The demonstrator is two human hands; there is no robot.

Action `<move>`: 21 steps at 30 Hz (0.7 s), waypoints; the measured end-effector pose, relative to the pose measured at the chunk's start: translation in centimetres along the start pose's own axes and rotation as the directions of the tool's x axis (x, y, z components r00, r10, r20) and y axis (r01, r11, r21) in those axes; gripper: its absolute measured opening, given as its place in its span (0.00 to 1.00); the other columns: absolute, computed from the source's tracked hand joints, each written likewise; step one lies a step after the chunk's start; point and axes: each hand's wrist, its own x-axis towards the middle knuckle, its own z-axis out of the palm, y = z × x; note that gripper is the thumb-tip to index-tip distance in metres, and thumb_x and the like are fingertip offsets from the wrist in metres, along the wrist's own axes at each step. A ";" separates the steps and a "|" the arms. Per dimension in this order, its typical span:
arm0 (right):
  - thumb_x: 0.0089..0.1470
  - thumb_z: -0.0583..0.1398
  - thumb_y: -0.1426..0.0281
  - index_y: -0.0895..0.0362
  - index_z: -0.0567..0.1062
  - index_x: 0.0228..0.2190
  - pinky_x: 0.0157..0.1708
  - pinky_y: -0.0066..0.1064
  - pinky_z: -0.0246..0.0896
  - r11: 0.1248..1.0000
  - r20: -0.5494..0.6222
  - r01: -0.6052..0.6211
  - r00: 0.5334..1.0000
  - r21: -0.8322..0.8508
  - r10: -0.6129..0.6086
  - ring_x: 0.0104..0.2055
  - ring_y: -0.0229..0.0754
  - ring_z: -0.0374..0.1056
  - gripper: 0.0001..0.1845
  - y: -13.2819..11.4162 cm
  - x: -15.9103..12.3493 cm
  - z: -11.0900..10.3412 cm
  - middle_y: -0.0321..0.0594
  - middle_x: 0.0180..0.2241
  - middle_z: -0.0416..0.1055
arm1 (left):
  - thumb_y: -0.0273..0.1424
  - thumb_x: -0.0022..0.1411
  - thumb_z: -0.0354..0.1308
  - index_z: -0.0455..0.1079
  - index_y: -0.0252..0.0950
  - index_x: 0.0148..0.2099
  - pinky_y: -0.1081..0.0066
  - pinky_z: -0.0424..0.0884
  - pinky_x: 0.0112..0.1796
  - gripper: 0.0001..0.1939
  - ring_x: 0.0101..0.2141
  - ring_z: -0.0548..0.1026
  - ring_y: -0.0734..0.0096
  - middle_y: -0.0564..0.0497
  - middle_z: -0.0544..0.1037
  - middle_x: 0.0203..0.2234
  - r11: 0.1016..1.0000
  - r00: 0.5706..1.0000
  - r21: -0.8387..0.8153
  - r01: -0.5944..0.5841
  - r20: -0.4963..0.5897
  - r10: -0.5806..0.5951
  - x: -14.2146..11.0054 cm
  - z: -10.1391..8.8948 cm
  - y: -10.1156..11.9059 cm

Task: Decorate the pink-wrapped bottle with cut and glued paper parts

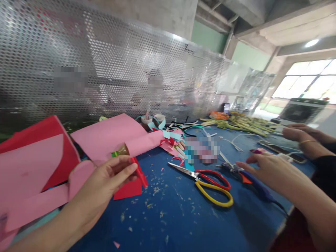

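Observation:
My left hand (115, 176) is closed, pinching a narrow red rolled strip (140, 172) between thumb and fingers. A flat red sheet piece (129, 189) lies on the table below it. Just behind the hand is a brownish roll of tape (123, 149) with a bit of green. My right hand (270, 171) reaches out beside a blue glue gun (256, 187), thumb and fingers apart; whether it touches the gun I cannot tell. A small purple spot shows at its fingertips. Between both hands lie scissors (196, 175) with one red and one yellow handle, blades pointing left.
Pink sheets (110, 134) and a red sheet (59, 154) pile up at left. A perforated metal screen (118, 70) stands behind the blue table (162, 224). Pale green strips (236, 122) lie farther back. At right are another person's hands (301, 138), near a white cable (233, 141).

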 end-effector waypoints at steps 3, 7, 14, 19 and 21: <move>0.52 0.58 0.55 0.52 0.74 0.30 0.28 0.36 0.63 0.927 -0.075 0.146 0.989 0.347 -0.128 0.28 0.47 0.72 0.13 -6.9 -1.1 -1.5 0.41 0.27 0.75 | 0.31 0.43 0.69 0.73 0.36 0.30 0.80 0.72 0.30 0.11 0.26 0.74 0.78 0.58 0.76 0.23 0.997 0.995 -0.073 0.031 0.100 -0.024 -0.4 0.1 -0.2; 0.48 0.61 0.52 0.52 0.72 0.40 0.36 0.33 0.68 0.517 0.059 0.245 0.863 0.820 -0.502 0.35 0.43 0.72 0.21 -15.6 -3.0 -1.6 0.39 0.37 0.75 | 0.33 0.50 0.67 0.72 0.38 0.32 0.81 0.71 0.33 0.08 0.27 0.73 0.80 0.58 0.75 0.25 0.996 0.990 -0.068 -0.050 0.125 0.059 -0.9 -0.3 -0.2; 0.47 0.65 0.61 0.55 0.69 0.41 0.43 0.32 0.65 0.225 0.072 0.057 0.849 0.973 -0.524 0.41 0.41 0.68 0.20 -20.4 -4.4 1.8 0.40 0.41 0.72 | 0.34 0.55 0.63 0.70 0.37 0.34 0.80 0.70 0.33 0.07 0.28 0.74 0.78 0.57 0.75 0.26 0.986 0.981 -0.004 -0.167 0.097 0.166 -1.3 -0.3 -0.3; 0.48 0.64 0.66 0.56 0.70 0.33 0.36 0.30 0.65 0.230 -0.004 0.125 0.885 0.965 -0.466 0.33 0.38 0.68 0.10 -20.2 -4.7 2.7 0.36 0.32 0.72 | 0.35 0.55 0.62 0.69 0.38 0.35 0.78 0.70 0.34 0.07 0.28 0.74 0.77 0.57 0.75 0.28 0.985 0.984 0.048 -0.166 0.073 0.162 -1.5 0.1 -1.0; 0.48 0.63 0.69 0.55 0.70 0.30 0.33 0.28 0.65 0.258 -0.071 0.199 0.898 0.945 -0.435 0.31 0.37 0.67 0.07 -20.2 -4.7 2.6 0.34 0.29 0.71 | 0.35 0.56 0.62 0.69 0.38 0.35 0.77 0.70 0.35 0.07 0.30 0.74 0.76 0.56 0.75 0.29 0.984 0.985 0.060 -0.166 0.065 0.162 -1.7 0.2 -1.1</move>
